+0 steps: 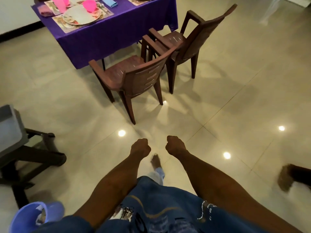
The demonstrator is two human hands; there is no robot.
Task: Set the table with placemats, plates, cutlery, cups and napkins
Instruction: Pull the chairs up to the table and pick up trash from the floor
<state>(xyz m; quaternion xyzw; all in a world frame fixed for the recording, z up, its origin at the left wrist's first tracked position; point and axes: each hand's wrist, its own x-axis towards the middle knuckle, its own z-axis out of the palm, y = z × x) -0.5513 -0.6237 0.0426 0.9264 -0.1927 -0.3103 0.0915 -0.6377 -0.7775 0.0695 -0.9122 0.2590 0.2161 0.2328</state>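
Observation:
The table under a purple cloth (107, 37) stands far off at the upper left. On it lie floral placemats (67, 26), a pale plate (82, 15), pink cups (90, 5), a purple napkin (46, 11) and a blue napkin (109, 1). Cutlery (101, 6) shows dimly beside the plate. My left hand (140, 147) and my right hand (175, 145) are held out over the floor with fingers curled into fists, holding nothing, well short of the table.
Two brown plastic chairs (134, 78) (185, 41) stand between me and the table. A dark stand with a grey bin (10, 130) is at the left. A blue plastic tub (32, 216) sits at the lower left. Shiny tiled floor (235, 98) lies ahead.

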